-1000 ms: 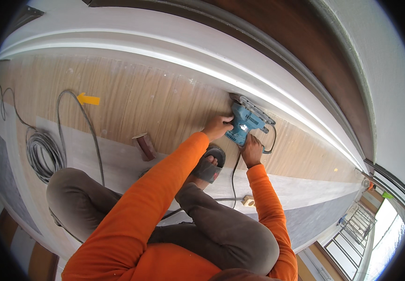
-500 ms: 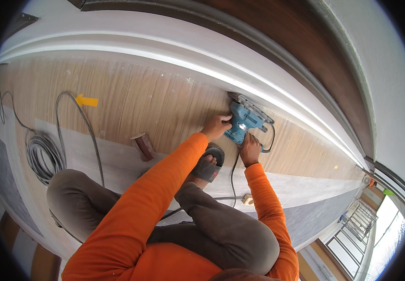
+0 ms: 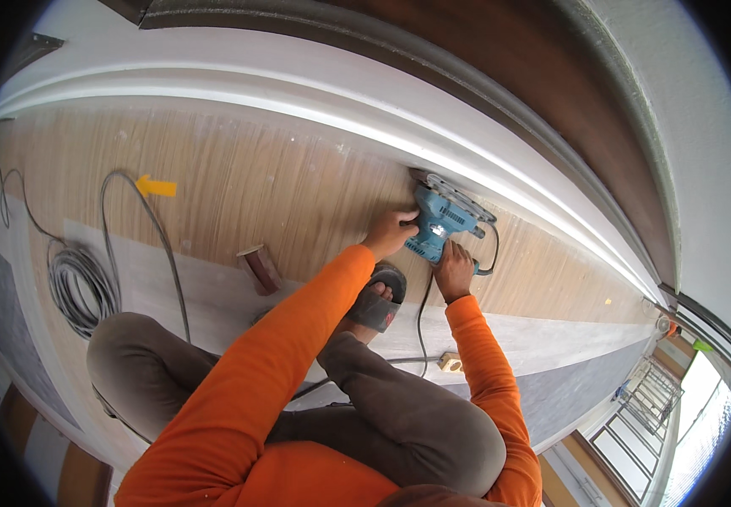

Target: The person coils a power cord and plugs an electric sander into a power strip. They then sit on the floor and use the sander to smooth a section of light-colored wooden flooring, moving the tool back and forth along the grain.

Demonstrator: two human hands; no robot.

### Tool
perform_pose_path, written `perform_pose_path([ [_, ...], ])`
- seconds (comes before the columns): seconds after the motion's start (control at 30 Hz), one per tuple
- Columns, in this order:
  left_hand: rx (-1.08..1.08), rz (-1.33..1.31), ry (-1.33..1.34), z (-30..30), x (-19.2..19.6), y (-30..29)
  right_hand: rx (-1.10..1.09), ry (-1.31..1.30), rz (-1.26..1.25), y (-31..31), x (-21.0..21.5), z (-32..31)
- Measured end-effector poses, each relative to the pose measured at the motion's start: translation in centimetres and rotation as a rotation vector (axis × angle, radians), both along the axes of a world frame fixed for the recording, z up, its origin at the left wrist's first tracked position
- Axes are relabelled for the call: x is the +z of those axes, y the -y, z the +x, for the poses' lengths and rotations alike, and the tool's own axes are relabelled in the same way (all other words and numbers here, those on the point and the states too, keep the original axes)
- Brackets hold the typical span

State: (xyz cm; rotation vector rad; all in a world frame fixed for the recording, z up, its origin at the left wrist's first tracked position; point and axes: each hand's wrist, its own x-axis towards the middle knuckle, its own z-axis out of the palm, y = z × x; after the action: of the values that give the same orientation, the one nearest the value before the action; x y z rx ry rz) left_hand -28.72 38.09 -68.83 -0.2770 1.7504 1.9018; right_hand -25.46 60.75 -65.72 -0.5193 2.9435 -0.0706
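wood-grain floor | sander | coiled cable | sanding block

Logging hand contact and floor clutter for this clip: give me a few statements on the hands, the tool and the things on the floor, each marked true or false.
1. Both hands are on the blue power sander. True: the left hand is at its left side and the right hand at its near end.
2. The sander sits in the middle of the floor, far from the white baseboard. False: it is right against the baseboard.
3. A coiled grey cable lies on the floor to the person's left. True.
4. The yellow piece rests on top of the sander. False: it lies on the wood floor, well to the left.
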Motion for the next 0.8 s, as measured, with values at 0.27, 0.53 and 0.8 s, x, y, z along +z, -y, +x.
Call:
perform_pose_path([
  [0.27, -0.003, -0.038, -0.040, 0.0, -0.3, 0.0, -0.024, 0.016, 0.000, 0.0, -0.2, 0.3],
  [0.53, 0.038, -0.027, -0.083, 0.5, -0.8, 0.1, 0.030, -0.058, -0.051, 0.5, 0.2, -0.2],
  [0.8, 0.007, 0.057, -0.020, 0.2, -0.2, 0.4, 0.066, -0.064, -0.032, 0.2, 1.3, -1.4],
])
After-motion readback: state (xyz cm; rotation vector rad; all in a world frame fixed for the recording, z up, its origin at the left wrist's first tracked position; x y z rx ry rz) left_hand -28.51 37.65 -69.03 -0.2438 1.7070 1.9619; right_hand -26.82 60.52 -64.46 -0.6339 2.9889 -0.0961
